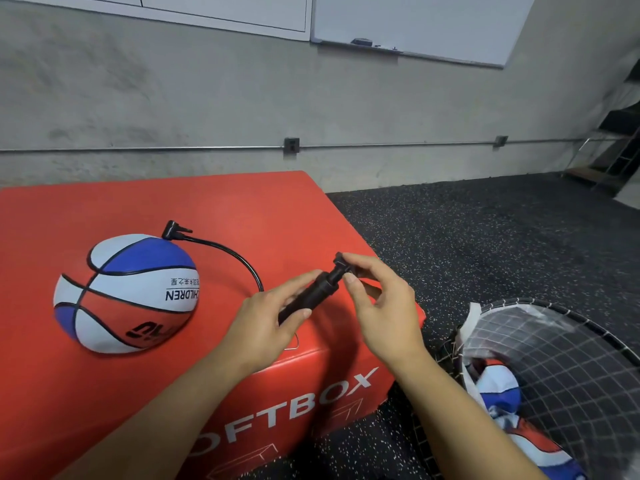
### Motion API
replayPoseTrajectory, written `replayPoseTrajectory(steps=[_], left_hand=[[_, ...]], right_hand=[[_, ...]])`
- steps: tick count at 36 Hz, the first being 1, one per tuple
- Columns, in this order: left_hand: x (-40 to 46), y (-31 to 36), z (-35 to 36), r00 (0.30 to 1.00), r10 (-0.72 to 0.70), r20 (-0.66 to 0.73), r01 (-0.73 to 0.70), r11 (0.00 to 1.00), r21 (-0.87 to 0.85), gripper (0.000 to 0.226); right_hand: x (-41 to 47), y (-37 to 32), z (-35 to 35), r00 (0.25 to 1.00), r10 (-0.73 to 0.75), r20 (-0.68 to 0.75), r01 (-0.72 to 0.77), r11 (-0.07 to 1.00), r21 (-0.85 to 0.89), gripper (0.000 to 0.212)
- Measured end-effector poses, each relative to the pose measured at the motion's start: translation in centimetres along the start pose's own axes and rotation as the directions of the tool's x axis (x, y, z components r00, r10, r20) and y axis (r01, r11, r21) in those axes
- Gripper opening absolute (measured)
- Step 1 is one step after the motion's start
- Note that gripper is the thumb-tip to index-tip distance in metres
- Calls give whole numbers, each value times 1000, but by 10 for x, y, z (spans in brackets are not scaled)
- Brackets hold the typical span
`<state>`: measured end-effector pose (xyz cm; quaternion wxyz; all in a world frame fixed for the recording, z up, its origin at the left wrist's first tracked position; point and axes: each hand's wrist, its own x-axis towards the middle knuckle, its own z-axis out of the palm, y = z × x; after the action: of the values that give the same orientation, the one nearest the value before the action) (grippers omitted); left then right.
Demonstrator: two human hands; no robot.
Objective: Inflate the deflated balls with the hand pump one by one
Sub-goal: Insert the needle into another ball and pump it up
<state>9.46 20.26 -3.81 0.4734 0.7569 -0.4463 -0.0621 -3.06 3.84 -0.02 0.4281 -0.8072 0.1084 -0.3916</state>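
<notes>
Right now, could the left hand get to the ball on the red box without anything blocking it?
Probably yes. The ball sits in the open on the red box, left of the left hand; but that hand grips the pump and must let go first.

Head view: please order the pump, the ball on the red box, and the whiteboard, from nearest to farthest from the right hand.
1. The pump, gripped by both hands; the right hand pinches its handle.
2. The ball, on the red box to the left, joined to the pump by the hose.
3. The whiteboard, on the far wall, above.

Gym — rubber floor (485, 237) (speckled).
</notes>
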Motion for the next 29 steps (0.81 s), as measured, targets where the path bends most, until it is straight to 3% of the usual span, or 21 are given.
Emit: replayPoseTrajectory(steps=[14,19,29], left_hand=[[-2,9,7,996,82,30,-86,975,207,66],[-2,9,8,998,64,22,-68,976,209,66],[-3,4,5,1000,-6,2,6,997,81,71]], right_hand=[[28,1,-81,953,73,-294,-41,992,115,29],[26,2,-76,954,73,-290,-47,994,98,27],[19,-9,-34,988,-25,-152,32,999,43,26]])
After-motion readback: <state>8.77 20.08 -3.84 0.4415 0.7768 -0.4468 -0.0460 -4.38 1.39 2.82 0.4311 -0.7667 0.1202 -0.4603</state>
